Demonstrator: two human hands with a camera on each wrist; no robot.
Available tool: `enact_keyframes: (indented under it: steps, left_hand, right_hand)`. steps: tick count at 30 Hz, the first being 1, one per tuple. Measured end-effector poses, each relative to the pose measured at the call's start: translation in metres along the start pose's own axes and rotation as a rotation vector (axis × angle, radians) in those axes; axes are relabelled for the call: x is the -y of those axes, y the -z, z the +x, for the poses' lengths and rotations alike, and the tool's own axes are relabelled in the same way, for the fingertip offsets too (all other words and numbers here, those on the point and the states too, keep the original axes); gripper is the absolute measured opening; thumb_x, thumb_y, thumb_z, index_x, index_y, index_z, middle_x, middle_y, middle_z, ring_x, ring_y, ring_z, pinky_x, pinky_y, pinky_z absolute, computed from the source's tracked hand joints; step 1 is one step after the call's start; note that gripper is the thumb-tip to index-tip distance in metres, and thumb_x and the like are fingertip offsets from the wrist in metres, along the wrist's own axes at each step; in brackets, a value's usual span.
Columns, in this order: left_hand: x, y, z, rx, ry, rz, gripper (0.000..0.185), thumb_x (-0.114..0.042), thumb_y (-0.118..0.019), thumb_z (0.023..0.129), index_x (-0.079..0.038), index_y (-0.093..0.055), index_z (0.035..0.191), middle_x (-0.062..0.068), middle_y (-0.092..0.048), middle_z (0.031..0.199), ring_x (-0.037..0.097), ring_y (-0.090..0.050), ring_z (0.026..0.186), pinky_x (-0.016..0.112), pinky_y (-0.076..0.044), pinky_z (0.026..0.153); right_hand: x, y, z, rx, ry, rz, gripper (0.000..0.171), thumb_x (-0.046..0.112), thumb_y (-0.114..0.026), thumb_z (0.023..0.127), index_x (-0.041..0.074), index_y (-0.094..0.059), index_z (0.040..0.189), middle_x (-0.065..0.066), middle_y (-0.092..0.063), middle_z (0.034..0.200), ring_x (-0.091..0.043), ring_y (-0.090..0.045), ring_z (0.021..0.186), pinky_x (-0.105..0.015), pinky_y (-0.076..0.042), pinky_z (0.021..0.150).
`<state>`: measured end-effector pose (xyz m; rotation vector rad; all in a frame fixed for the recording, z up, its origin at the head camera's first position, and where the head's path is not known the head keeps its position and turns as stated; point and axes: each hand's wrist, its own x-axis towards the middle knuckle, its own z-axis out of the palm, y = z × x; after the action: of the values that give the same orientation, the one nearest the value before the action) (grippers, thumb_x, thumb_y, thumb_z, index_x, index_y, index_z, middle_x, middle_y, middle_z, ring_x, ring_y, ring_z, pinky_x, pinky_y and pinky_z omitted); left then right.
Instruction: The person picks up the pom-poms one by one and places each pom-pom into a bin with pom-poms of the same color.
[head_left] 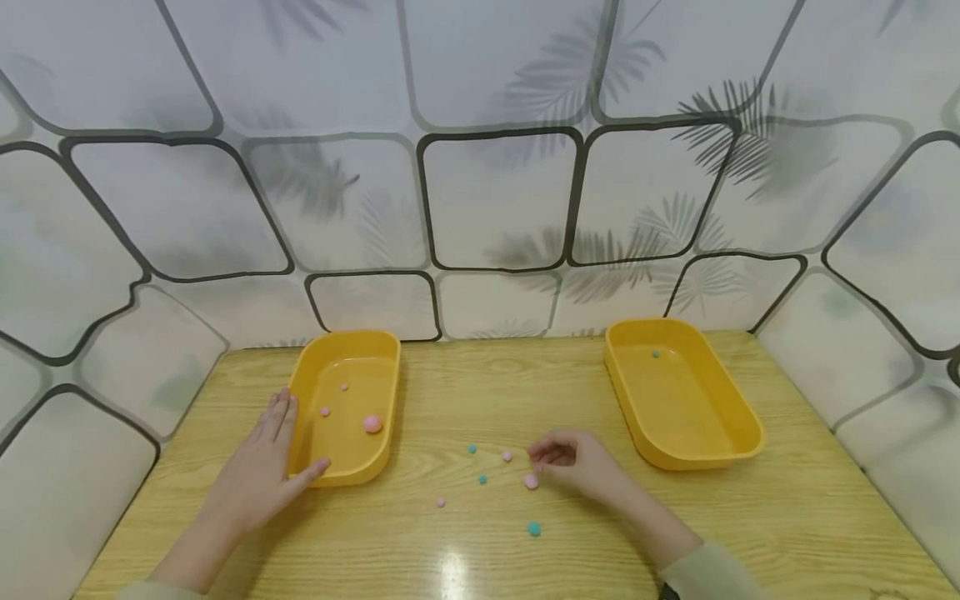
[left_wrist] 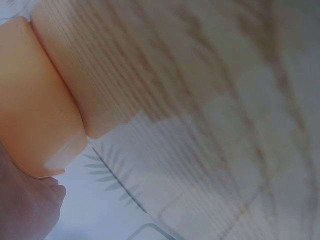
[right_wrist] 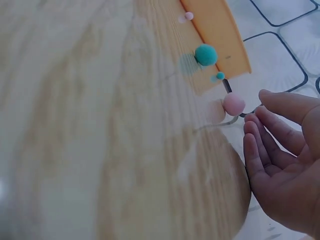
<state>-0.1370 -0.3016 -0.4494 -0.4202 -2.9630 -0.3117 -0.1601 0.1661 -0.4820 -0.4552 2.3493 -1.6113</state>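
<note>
My left hand (head_left: 251, 471) rests along the left side of a yellow tray (head_left: 395, 375), fingers straight and thumb over its near rim. Inside that tray lie a larger pink pom-pom (head_left: 372, 424) and two small pink ones. Over the table, my right hand (head_left: 585, 467) has loosely bent fingers, thumb apart from them, and nothing between them. Its fingertips are right beside a pink pom-pom (head_left: 531, 482), which shows just past the fingers (right_wrist: 250, 127) in the right wrist view. A smaller pink pom-pom (head_left: 507, 456) lies close by.
Loose on the wooden table (head_left: 480, 392) are a larger teal pom-pom (head_left: 534, 529), two small teal ones and another small pink pom-pom (head_left: 441, 502). A second yellow tray (head_left: 622, 396) at the right holds a small teal pom-pom (head_left: 656, 354). Patterned walls (head_left: 495, 200) enclose the table.
</note>
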Motion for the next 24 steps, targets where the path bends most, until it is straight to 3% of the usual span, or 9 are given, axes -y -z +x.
enact_keyframes:
  steps: [9,18,24]
  left_hand:
    - [-0.0007,0.0008,0.0011,-0.001,0.002,0.011,0.107,-0.056,-0.066,0.099,0.018,-0.020,0.161,0.039,-0.018,0.169,0.056,-0.025,0.157,0.065,-0.029,0.127]
    - [-0.0014,-0.0008,-0.0011,-0.013,0.000,0.005,0.106,-0.055,-0.067,0.099,0.019,-0.021,0.160,0.040,-0.020,0.169,0.057,-0.026,0.156,0.063,-0.024,0.130]
    - [-0.0021,-0.0001,-0.0003,-0.002,0.005,0.009,0.107,-0.056,-0.066,0.099,0.018,-0.021,0.160,0.039,-0.019,0.169,0.056,-0.025,0.157,0.066,-0.029,0.127]
  right_hand:
    - [-0.0045,-0.0023,-0.0020,0.025,0.036,-0.107,0.032,0.021,-0.086,0.091,0.000,-0.077,0.113,-0.010,-0.077,0.103,-0.003,-0.068,0.090,-0.019,-0.060,0.082]
    - [-0.0023,-0.0063,-0.0050,0.041,0.095,-0.200,0.025,0.023,-0.084,0.093,0.005,-0.078,0.110,-0.004,-0.075,0.103,-0.001,-0.064,0.091,-0.020,-0.058,0.083]
    - [0.0006,-0.0072,-0.0063,0.033,0.112,-0.248,0.022,0.022,-0.084,0.093,0.008,-0.078,0.109,0.000,-0.072,0.101,-0.001,-0.061,0.091,-0.020,-0.058,0.083]
